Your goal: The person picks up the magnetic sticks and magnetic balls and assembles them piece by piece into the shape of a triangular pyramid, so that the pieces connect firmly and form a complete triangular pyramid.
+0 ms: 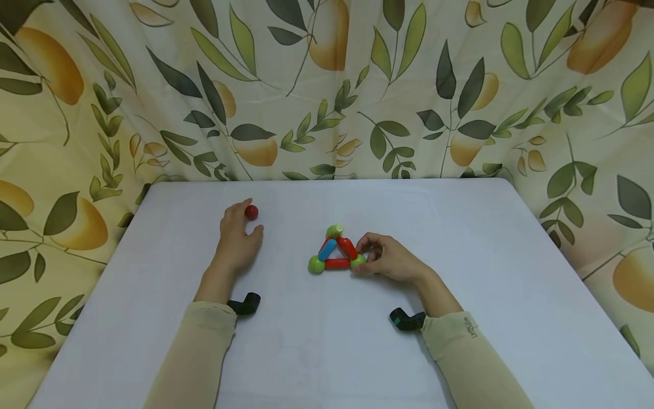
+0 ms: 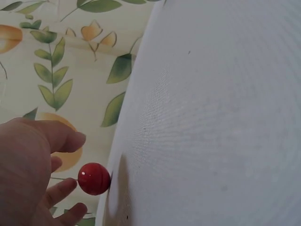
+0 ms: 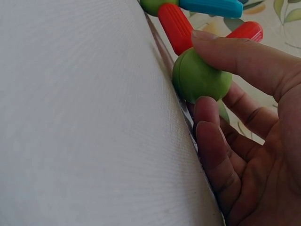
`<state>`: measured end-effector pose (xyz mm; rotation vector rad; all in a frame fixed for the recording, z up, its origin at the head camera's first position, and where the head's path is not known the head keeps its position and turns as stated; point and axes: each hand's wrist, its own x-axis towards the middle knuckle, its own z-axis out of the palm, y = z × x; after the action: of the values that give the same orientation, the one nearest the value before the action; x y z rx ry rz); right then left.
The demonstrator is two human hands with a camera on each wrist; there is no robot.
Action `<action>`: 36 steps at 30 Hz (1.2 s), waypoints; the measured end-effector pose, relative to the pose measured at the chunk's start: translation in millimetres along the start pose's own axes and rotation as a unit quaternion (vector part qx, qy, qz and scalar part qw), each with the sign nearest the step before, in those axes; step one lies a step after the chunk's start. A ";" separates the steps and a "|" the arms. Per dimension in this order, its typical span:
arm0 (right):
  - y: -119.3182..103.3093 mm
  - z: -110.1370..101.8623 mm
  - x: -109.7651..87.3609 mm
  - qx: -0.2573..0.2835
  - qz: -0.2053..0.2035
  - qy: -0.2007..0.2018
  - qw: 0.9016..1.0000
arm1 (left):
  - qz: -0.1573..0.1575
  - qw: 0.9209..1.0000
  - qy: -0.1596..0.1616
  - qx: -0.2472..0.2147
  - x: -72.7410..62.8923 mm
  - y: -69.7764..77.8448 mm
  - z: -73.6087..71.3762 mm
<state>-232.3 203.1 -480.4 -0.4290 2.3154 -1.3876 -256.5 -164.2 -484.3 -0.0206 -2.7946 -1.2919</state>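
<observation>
A toy triangle of green balls joined by red rods lies mid-table. My right hand grips its right-hand green ball, thumb over the ball and fingertips on the opposite side. A red rod links this ball to the left green ball. From the left ball a blue rod rises off the table. The far green ball shows a pale spot. Farther left, my left hand reaches to a small red ball, fingers extended and a fingertip right at its side.
The table has a white cover. A leaf-and-fruit patterned curtain hangs behind its far edge and around the sides. Black wrist cameras sit at both sleeve cuffs.
</observation>
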 end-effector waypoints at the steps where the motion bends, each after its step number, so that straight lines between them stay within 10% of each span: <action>1: 0.0 0.5 -0.2 0.001 0.001 0.000 1.000 | -0.001 1.000 0.002 0.000 -0.2 0.1 -0.3; 12: -0.2 1.0 -0.9 0.007 0.002 0.005 1.000 | 0.036 0.999 0.002 0.027 -0.4 -4.2 -0.8; 24: -0.2 0.0 -1.7 0.009 -0.004 0.005 1.000 | -0.006 0.998 0.056 0.002 -3.0 -1.1 -0.2; 36: 2.0 0.9 -3.6 0.007 0.000 0.005 1.000 | 0.004 0.999 0.040 0.001 -6.8 -3.2 -0.2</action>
<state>-228.8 204.9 -481.9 -0.4186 2.3119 -1.4093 -249.8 -166.4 -487.0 0.0204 -2.7269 -1.2599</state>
